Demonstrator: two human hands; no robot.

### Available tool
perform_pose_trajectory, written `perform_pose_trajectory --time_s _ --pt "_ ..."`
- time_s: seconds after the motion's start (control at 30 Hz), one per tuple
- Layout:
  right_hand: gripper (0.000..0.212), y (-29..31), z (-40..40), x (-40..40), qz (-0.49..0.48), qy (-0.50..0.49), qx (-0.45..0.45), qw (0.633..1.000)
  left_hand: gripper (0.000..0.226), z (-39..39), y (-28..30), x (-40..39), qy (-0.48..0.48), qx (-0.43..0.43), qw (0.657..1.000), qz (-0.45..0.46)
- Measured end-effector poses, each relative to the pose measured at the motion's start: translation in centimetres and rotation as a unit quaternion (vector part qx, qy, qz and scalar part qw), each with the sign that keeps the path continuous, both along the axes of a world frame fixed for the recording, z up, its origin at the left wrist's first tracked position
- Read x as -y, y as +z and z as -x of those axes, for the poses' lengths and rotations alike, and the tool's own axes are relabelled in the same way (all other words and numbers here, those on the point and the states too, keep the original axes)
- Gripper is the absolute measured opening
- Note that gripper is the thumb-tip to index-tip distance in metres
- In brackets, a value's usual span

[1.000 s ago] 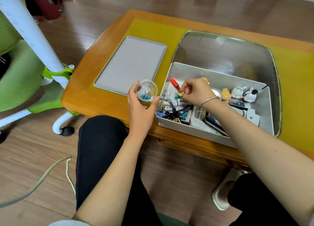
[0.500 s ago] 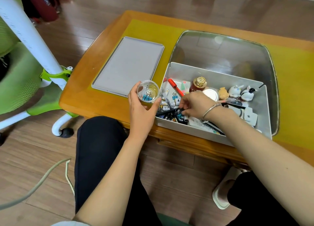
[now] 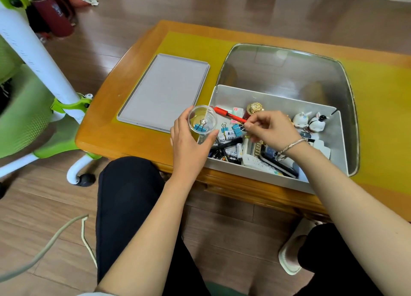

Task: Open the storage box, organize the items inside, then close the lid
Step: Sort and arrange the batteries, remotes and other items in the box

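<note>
— On the wooden table (image 3: pixel 133 137), near its front edge, where exactly does the storage box (image 3: pixel 273 102) sit?

— Right there, open, with its grey lid (image 3: pixel 164 91) lying flat on the yellow mat (image 3: pixel 195 44) just to its left. A clear curved tray (image 3: pixel 289 69) sits behind and around the box.

— And the left hand (image 3: pixel 189 144)?

— It reaches forward with the forearm angled up from the lap, fingers and thumb curled round a small clear cup (image 3: pixel 202 120), held just beside the box's left wall. 1 blue binder clip (image 3: pixel 200 126) lies inside the cup.

— The right hand (image 3: pixel 271 129)?

— It hovers over the box's middle, wrist bent down, a silver bracelet (image 3: pixel 291 146) on it. Thumb and forefinger pinch the wire handle of another blue binder clip (image 3: pixel 236 127), lifted slightly above the clutter.

— What is under it?

— A red pen (image 3: pixel 229 114), batteries (image 3: pixel 231 151), black pens, a remote control (image 3: pixel 260 164), a gold-topped bottle (image 3: pixel 255 107), and 2 white rabbit figurines (image 3: pixel 310 121) at the box's far right corner.
</note>
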State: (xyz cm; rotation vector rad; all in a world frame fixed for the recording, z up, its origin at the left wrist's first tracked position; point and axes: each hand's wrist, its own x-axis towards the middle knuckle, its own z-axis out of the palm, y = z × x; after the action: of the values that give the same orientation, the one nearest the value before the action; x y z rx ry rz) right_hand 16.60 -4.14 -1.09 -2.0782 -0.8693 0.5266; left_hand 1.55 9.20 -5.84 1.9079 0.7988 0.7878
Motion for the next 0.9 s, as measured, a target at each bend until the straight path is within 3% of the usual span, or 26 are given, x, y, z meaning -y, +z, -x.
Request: perform_pose_trajectory --time_s 0.13,0.3,0.4,0.57,0.7,0.9 --pt "0.013 0.8 0.1 0.7 -0.095 -0.018 -0.085 0.992 0.071 -0.2 0.3 0.3 -0.010 -0.020 1.000 -0.001" --pt "0.020 1.8 0.0 0.9 -0.181 -0.072 -0.107 0.975 0.068 0.0 0.6 0.7 -0.063 -0.047 0.996 -0.046" --pt "0.021 2.0 -0.2 1.0 -0.198 -0.089 -0.105 0.971 0.072 -0.1 0.8 0.9 -0.111 -0.067 0.987 -0.089" --pt "0.019 2.3 -0.4 1.3 -0.197 -0.087 -0.134 0.967 0.072 -1.1 1.0 1.2 -0.107 -0.118 0.967 -0.199" --pt "0.020 2.5 -0.4 1.9 -0.198 -0.099 -0.123 0.967 0.074 -2.3 1.3 1.5 -0.173 -0.112 0.971 -0.122" --pt "0.019 2.0 -0.7 2.6 -0.186 -0.105 -0.067 0.975 0.082 -3.4 1.2 2.0 -0.183 -0.138 0.969 -0.096"
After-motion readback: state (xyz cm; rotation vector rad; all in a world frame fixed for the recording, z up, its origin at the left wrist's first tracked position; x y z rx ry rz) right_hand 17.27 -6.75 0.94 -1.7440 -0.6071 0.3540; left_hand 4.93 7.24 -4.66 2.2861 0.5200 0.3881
